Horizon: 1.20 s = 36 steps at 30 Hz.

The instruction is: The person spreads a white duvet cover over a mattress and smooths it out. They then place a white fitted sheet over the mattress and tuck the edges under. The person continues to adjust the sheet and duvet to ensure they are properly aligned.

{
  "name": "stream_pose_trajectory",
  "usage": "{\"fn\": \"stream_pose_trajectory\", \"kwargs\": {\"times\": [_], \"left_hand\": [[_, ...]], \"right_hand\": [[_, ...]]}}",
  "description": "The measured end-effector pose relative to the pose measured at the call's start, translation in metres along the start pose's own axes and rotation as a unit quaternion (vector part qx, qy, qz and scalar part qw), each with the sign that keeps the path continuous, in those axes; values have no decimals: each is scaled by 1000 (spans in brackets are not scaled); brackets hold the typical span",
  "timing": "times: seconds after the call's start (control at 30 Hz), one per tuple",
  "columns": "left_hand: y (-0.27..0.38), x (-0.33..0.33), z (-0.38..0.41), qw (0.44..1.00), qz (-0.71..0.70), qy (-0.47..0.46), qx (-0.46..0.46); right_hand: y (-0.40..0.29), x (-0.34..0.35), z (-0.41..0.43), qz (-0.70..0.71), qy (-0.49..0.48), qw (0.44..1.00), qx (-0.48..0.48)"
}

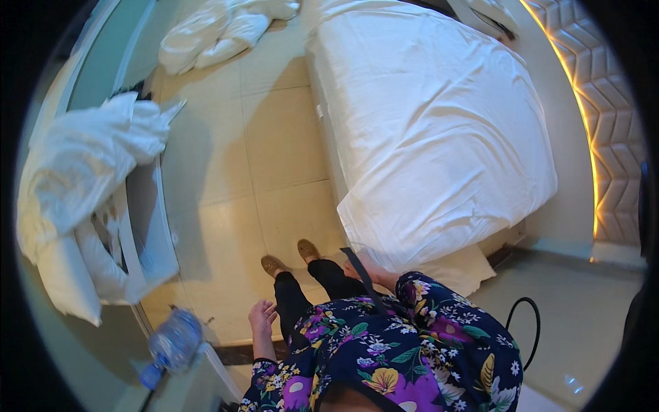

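My left hand [263, 315] hangs at my side with its fingers loosely curled and apart, and nothing shows in it. On the other side, my right hand [371, 271] is beside the near corner of the bed, just below the hanging edge of a white sheet [437, 118]. A dark strap [362, 270] crosses in front of that hand, so its grip is partly hidden. The sheet covers the mattress, with creases running across its near and right parts. Under its near end, a pale cloth [458, 268] sticks out above the floor.
White bedding [92, 159] and a pillow [64, 278] are heaped over furniture at left. More white bedding [216, 36] lies on the tiled floor [221, 170] beyond. A large plastic water bottle [176, 340] stands at lower left. A black cable loop [535, 314] is at right.
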State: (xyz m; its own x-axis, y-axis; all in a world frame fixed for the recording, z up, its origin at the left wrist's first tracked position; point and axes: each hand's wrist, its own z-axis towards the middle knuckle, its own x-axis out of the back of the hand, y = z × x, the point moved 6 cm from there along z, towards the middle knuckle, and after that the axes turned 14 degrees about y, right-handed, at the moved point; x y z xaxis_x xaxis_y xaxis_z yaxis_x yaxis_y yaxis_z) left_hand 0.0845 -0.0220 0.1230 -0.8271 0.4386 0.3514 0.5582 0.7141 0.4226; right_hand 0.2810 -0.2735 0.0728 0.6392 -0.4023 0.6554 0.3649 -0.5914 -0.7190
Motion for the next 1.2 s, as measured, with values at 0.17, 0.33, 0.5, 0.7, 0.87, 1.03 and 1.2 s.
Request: {"fn": "stream_pose_trajectory", "kwargs": {"times": [0.17, 0.33, 0.5, 0.7, 0.87, 1.03, 1.2], "left_hand": [[49, -75, 23, 986, 100, -133, -15], [55, -131, 23, 940, 272, -206, 26], [76, -162, 47, 903, 378, -205, 32], [69, -247, 97, 858, 459, -227, 48], [46, -304, 64, 871, 436, -204, 94], [8, -346, 16, 893, 378, -216, 112], [11, -360, 26, 896, 375, -233, 47]], "right_hand": [[-10, -18, -29, 307, 6, 852, -424], [7, -60, -85, 599, 256, 424, -630], [20, -124, -92, 744, 419, 130, -503], [29, -113, -76, 745, 563, -81, -348], [19, -132, -55, 759, 572, -120, -286], [28, -171, -35, 759, 571, -161, -268], [30, -166, -52, 724, 609, -167, -278]]}}
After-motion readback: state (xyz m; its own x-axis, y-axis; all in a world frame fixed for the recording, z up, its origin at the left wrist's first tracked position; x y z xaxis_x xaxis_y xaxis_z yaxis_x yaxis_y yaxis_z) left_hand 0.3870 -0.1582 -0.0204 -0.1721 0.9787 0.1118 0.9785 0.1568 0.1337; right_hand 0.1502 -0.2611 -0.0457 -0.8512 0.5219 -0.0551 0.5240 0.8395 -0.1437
